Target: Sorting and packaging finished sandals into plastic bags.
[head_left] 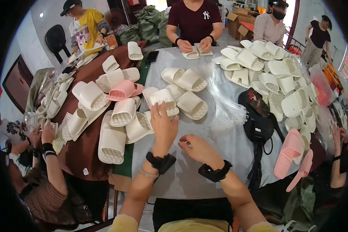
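The loosely spread left hand (163, 125) is seemingly selecting a cream, open-toed moulded slipper (165, 95), needing a grip, the empty right hand (199, 147) hovering half-curled.

The cream slippers (192, 106) look like soft moulded foam or plastic, matt and smooth across the straps, with bumpy, quilted-looking insoles. The pink slippers (288, 152) show the same smooth, dull finish. A bundle of clear strands (225, 98) has a glossy, plastic-like shine. The grey table covering (181, 187) looks smooth with a faint sheen, the brown covering (75, 154) smooth and sheet-like. The black bag (256, 125) appears to be fabric, the phone (152, 57) dark and smooth, the box (241, 18) matt cardboard.
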Demonstrator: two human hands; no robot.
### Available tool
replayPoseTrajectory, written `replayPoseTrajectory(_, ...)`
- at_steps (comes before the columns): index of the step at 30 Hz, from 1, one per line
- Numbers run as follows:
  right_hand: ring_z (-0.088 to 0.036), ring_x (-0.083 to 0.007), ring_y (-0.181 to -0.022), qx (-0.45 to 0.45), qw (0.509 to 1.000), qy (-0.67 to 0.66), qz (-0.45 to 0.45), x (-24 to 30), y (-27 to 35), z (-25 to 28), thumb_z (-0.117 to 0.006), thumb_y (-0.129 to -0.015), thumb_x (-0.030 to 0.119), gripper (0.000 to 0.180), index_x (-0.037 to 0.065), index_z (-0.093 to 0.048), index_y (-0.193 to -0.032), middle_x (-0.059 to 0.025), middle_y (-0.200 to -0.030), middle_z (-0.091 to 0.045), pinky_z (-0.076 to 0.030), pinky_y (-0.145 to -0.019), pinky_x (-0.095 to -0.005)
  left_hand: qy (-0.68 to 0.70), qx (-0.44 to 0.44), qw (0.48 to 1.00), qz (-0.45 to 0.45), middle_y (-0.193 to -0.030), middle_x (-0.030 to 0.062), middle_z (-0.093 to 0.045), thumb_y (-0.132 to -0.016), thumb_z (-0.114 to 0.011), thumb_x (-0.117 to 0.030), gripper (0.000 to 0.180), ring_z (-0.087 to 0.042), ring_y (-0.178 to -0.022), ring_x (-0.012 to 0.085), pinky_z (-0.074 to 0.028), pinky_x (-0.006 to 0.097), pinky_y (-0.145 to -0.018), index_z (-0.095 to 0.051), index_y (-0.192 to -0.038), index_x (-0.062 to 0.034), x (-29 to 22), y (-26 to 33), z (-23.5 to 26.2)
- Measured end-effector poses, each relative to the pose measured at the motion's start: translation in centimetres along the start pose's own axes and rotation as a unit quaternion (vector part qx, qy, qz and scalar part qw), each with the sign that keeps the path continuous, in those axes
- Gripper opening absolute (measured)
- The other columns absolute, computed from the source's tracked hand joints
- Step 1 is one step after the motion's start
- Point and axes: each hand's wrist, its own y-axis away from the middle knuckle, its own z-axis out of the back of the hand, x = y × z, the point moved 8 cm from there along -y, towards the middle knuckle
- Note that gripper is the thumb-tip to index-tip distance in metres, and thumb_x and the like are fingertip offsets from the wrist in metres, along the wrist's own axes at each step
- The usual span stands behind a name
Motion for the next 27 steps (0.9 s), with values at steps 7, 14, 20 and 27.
replayPoseTrajectory(7,-0.054,-0.0348,-0.09,-0.13,0.988,0.066,-0.048,-1.0,2.6,4.0,-0.056,-0.081,0.022,0.029,0.0,-0.052,-0.1,-0.0205,-0.101,-0.054,-0.043,-0.078,-0.0395,-0.103,0.255,0.959,-0.063,-0.116,0.0241,-0.048,-0.063,-0.071,-0.039,0.074,-0.043,-0.112,0.0387,-0.036,0.043,-0.091,-0.042,-0.116,0.0037,7.5,-8.0,-7.8)
replayPoseTrajectory(14,-0.024,-0.044,-0.123,-0.539,0.713,0.343,-0.289,-3.9,23.2,22.3,-0.07,-0.069,0.025,0.077,0.004,-0.029,-0.13,-0.0289,-0.134,-0.019,-0.023,-0.094,-0.0587,-0.205,0.22,0.944,-0.135,-0.114,0.0246,-0.049,-0.071,-0.066,-0.036,0.072,-0.046,-0.106,0.0395,-0.038,0.044,-0.088,-0.037,-0.124,0.0033,17.1,-8.8,-9.7)
replayPoseTrajectory(20,-0.025,-0.0443,-0.123,-0.598,0.712,0.254,-0.265,-18.1,35.9,24.3,-0.069,-0.072,0.018,0.072,-0.002,-0.029,-0.129,-0.0307,-0.132,-0.025,-0.026,-0.1,-0.046,-0.203,0.203,0.955,-0.077,-0.109,0.0233,-0.052,-0.069,-0.067,-0.023,0.065,-0.049,-0.097,0.0402,-0.041,0.045,-0.082,-0.039,-0.124,-0.0049,10.8,-8.3,-11.2)
replayPoseTrajectory(27,-0.04,-0.0312,-0.112,-0.782,0.612,0.005,-0.12,-17.8,41.4,22.5,-0.046,-0.089,0.014,0.039,-0.005,-0.037,-0.121,-0.0212,-0.127,-0.032,-0.034,-0.094,-0.0356,-0.242,0.047,0.969,0.012,-0.115,0.0218,-0.05,-0.074,-0.061,-0.033,0.057,-0.048,-0.105,0.0376,-0.039,0.043,-0.087,-0.045,-0.12,-0.004,13.4,-10.2,-5.0)
